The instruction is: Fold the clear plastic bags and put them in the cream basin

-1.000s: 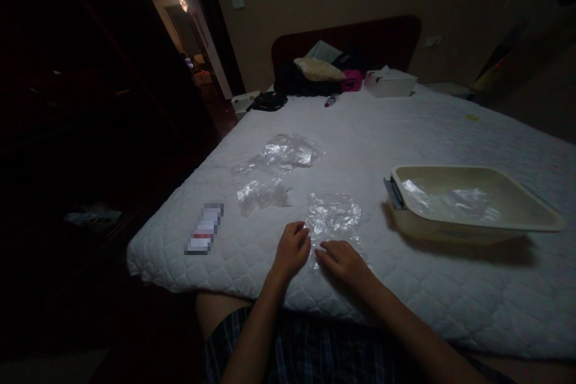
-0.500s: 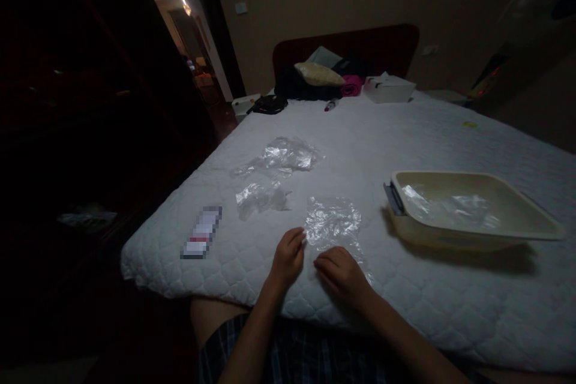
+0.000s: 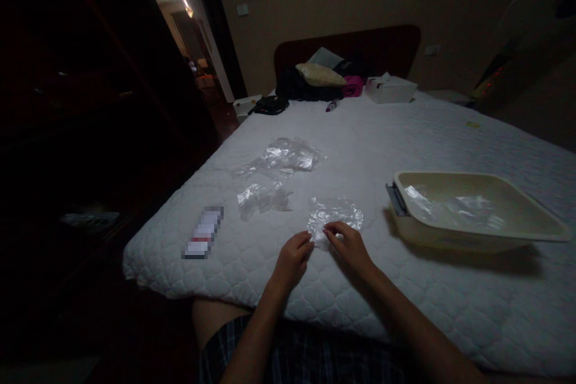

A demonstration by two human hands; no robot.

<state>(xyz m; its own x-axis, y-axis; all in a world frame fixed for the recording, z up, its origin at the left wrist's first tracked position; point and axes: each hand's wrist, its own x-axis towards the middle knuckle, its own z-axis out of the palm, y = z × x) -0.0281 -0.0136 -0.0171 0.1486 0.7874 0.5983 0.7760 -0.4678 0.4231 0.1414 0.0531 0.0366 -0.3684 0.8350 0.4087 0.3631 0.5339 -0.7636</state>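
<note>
A clear, wrinkled plastic bag (image 3: 335,210) lies on the white quilted bed (image 3: 252,258) in front of me. My left hand (image 3: 294,255) is at its near left corner, with thumb and fingertips pinched on the edge. Over the bag's near part is my right hand (image 3: 348,245), its thumb and index finger closed on the plastic. More crumpled clear bags (image 3: 292,155) lie farther off, and another clear piece (image 3: 263,199) rests nearer, left of the bag in my hands.
On the right stands a cream plastic bin (image 3: 463,240) with clear plastic inside. A blurred phone-like object (image 3: 204,233) lies at the left. A white box (image 3: 390,89), a pillow (image 3: 320,75) and dark cloth are by the headboard (image 3: 400,48).
My right hand has moved forward onto the bag, and its fingers have closed on the plastic. The bag's near right part is drawn in. My left hand has shifted slightly right.
</note>
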